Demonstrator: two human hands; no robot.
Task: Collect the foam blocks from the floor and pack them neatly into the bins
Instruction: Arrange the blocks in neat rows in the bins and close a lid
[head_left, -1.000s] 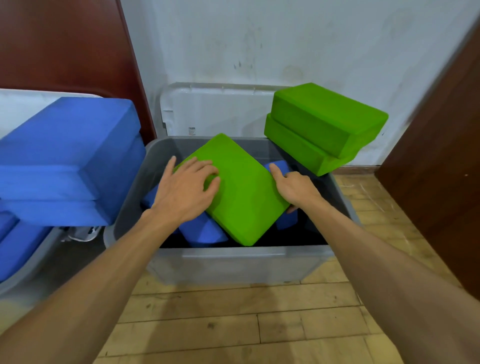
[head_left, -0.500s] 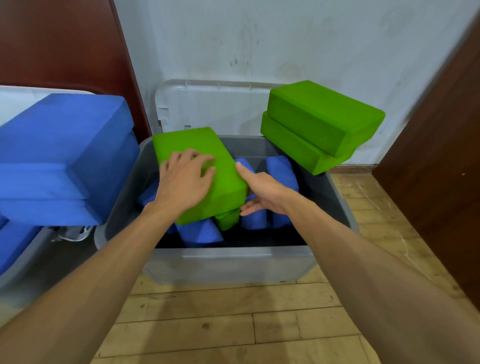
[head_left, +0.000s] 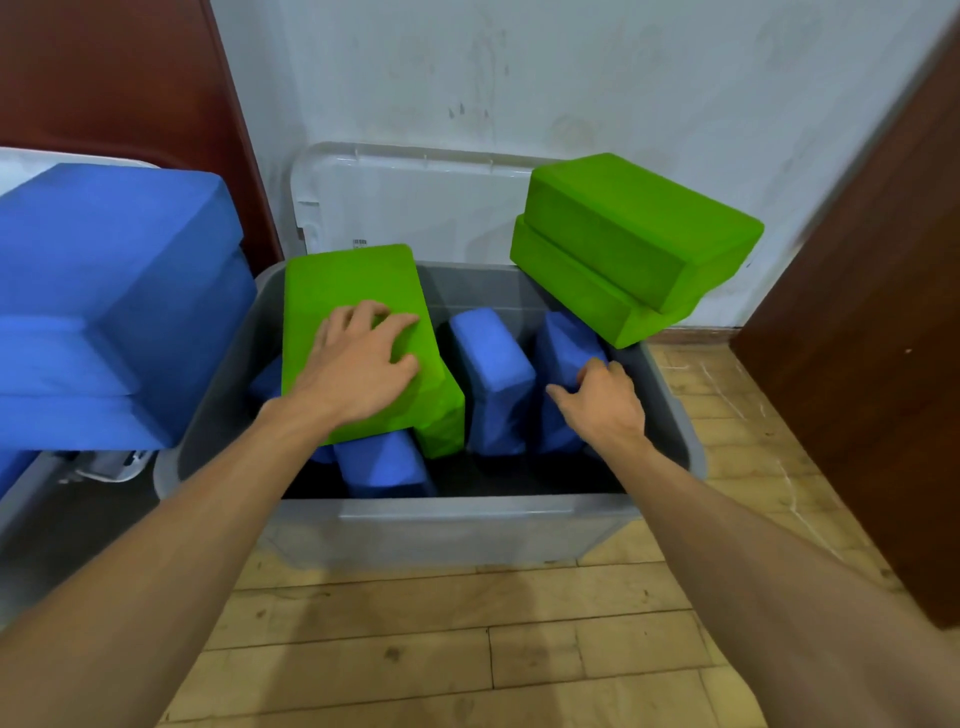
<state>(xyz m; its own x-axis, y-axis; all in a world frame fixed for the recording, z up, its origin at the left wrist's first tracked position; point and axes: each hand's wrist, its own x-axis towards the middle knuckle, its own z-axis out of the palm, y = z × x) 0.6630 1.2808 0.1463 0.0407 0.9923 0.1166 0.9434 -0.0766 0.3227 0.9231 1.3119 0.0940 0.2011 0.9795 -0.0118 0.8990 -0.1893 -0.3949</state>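
Green foam block (head_left: 358, 332) is pressed flat under the spread left hand (head_left: 363, 371); a blue block (head_left: 563, 353) is gripped by the right hand (head_left: 602, 402). Three green blocks are counted; four blue ones are seen inside the grey bin (head_left: 467, 514).

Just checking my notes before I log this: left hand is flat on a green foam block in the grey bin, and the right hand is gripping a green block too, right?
Not quite. In the head view the left hand does lie flat on the green foam block in the grey bin, but the right hand is on a blue block, not a green one.
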